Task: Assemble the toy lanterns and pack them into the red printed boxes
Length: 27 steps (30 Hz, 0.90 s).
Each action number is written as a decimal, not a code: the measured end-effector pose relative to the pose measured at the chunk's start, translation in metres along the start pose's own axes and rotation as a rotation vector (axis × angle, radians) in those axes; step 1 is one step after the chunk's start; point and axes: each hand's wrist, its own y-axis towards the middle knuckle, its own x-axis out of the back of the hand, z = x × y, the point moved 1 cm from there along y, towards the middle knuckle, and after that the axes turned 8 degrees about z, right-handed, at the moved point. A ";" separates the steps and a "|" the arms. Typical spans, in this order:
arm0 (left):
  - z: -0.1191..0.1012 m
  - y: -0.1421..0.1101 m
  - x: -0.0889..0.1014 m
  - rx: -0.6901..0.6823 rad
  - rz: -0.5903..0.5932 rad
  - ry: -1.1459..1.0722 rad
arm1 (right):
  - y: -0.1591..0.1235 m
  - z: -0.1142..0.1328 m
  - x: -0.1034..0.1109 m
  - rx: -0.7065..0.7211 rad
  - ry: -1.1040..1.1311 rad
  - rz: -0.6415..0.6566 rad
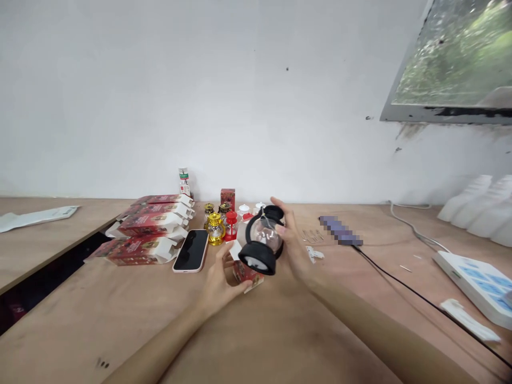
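Observation:
My right hand (291, 241) is wrapped round a small black lantern (262, 241) with a clear globe, tilted with its base toward me, above the wooden table (280, 330). My left hand (222, 277) is closed on a small red and white box (246, 273) just below the lantern. Behind them stand a gold mini lantern (216, 228), a red one (231, 225) and a few more small lanterns.
A phone (192, 249) lies face up left of my hands, beside a stack of flat red boxes (150, 229). A black cable (420, 298) crosses the table at right, near a white device (478, 282) and white bottles (480, 205). A dark gap (44, 277) splits the table at left.

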 end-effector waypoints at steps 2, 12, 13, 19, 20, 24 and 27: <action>-0.001 0.000 0.000 0.027 0.008 -0.003 | 0.006 -0.003 -0.008 -0.033 0.021 -0.041; -0.005 0.001 -0.001 0.037 0.013 -0.056 | 0.028 -0.019 0.008 -0.009 -0.207 0.042; -0.004 0.001 -0.002 0.030 0.011 -0.063 | 0.027 -0.019 0.010 0.014 -0.256 0.090; -0.004 0.002 -0.001 0.046 0.023 -0.090 | 0.017 -0.012 0.012 0.146 -0.441 0.323; -0.004 0.003 -0.001 0.050 0.023 -0.097 | 0.016 -0.011 0.011 0.157 -0.449 0.357; -0.006 0.003 -0.001 0.044 0.034 -0.106 | 0.020 -0.005 0.010 0.079 -0.468 0.388; -0.007 0.003 0.000 0.017 0.056 -0.073 | 0.028 -0.002 0.011 -0.015 -0.510 0.401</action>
